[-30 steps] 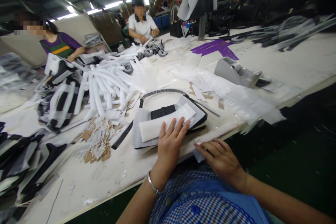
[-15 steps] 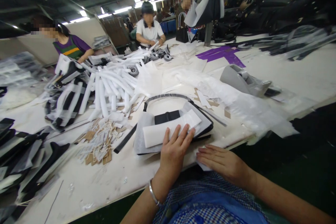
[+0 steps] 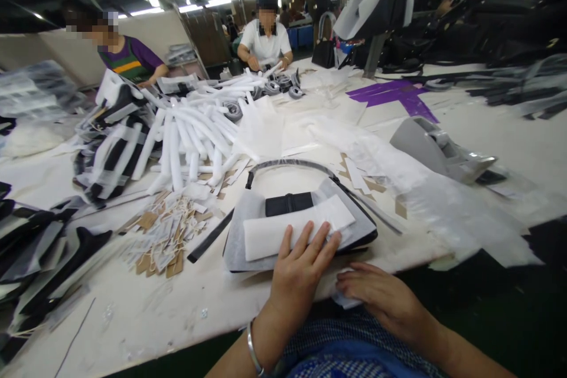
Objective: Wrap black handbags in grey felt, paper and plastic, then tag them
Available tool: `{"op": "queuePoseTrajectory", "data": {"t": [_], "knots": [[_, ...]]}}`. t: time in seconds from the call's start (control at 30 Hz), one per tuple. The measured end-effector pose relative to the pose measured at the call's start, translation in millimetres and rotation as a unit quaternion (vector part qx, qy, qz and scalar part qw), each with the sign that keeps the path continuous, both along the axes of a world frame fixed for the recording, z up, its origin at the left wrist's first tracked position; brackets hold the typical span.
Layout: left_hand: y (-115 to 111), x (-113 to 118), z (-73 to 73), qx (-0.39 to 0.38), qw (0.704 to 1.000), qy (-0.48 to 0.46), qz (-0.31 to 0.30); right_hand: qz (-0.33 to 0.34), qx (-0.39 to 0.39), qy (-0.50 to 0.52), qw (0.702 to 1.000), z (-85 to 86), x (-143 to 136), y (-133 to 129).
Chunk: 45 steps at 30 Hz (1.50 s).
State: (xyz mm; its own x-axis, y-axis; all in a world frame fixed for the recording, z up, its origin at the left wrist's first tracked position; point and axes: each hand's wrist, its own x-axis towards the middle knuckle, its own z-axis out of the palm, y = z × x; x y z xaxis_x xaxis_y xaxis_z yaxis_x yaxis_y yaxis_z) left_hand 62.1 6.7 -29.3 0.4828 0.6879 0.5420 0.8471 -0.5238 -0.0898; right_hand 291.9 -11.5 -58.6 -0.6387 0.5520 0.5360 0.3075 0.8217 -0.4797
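Observation:
A black handbag [image 3: 358, 238] lies flat on the table, its curved handle [image 3: 287, 163] covered in clear wrap. Thin white padding [image 3: 237, 236] covers its front around a dark strap tab [image 3: 289, 204]. Across this lies a white foam strip [image 3: 268, 238]. My left hand [image 3: 299, 271] rests on the strip, palm down with fingers spread, and holds nothing. At the table's front edge, my right hand [image 3: 383, 295] has its fingers together over a small white sheet [image 3: 348, 300], whose edge shows below them. The right thumb is hidden.
Left are loose paper tags [image 3: 170, 236], white foam tubes [image 3: 177, 142] and black wrapped pieces [image 3: 48, 271]. A tape dispenser [image 3: 438, 147] and crumpled white film [image 3: 420, 207] lie right. Co-workers [image 3: 266, 41] sit across the table.
The view has shifted slightly, so the bag and table appear a little lower and larger. My left hand stays on the foam strip. My right hand's fingers are slightly more bent.

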Motion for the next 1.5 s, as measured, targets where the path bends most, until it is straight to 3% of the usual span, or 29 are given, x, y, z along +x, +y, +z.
{"op": "queuePoseTrajectory", "data": {"t": [0.23, 0.47, 0.97, 1.17, 1.33, 1.5], "knots": [[-2.0, 0.6, 3.5, -0.048, 0.999, -0.01, -0.006, -0.019, 0.043, 0.001, 0.999, 7.2, 5.0, -4.3], [-2.0, 1.7, -2.0, -0.024, 0.999, -0.027, 0.002, -0.059, 0.057, -0.008, 0.997, 18.5, 1.0, -17.9], [-0.6, 0.9, -2.4, -0.025, 0.999, -0.027, -0.007, -0.052, 0.068, -0.024, 0.996, 22.3, 2.3, -44.1], [-1.6, 0.4, -5.6, -0.014, 0.999, -0.026, -0.01, -0.083, 0.061, -0.01, 0.995, 53.5, -1.1, -30.2], [-1.5, 1.5, -6.4, 0.004, 0.999, -0.033, -0.012, -0.141, 0.044, -0.029, 0.989, 89.6, -13.1, 5.1], [0.6, 1.8, -10.5, 0.027, 0.998, -0.061, -0.015, -0.149, 0.08, -0.088, 0.982, 106.7, -25.0, 38.5]]}}
